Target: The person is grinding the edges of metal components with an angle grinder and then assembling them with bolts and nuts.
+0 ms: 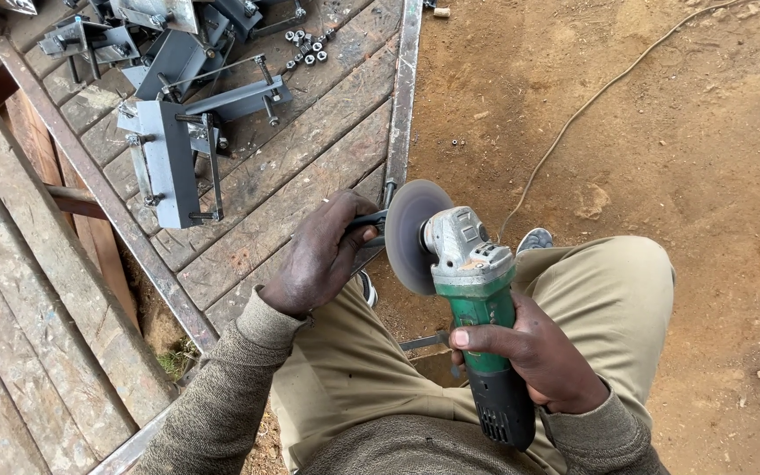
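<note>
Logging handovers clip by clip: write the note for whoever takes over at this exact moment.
Right hand: closed around the green angle grinder, disc turned toward the left.
Left hand: gripping a dark tool handle at the disc's hub; what the tool is cannot be told.
Nearby: grey metal brackets and loose nuts on the wooden platform; cord across the dirt.
Done: nothing shows as finished.
Left: the disc is against no workpiece.
</note>
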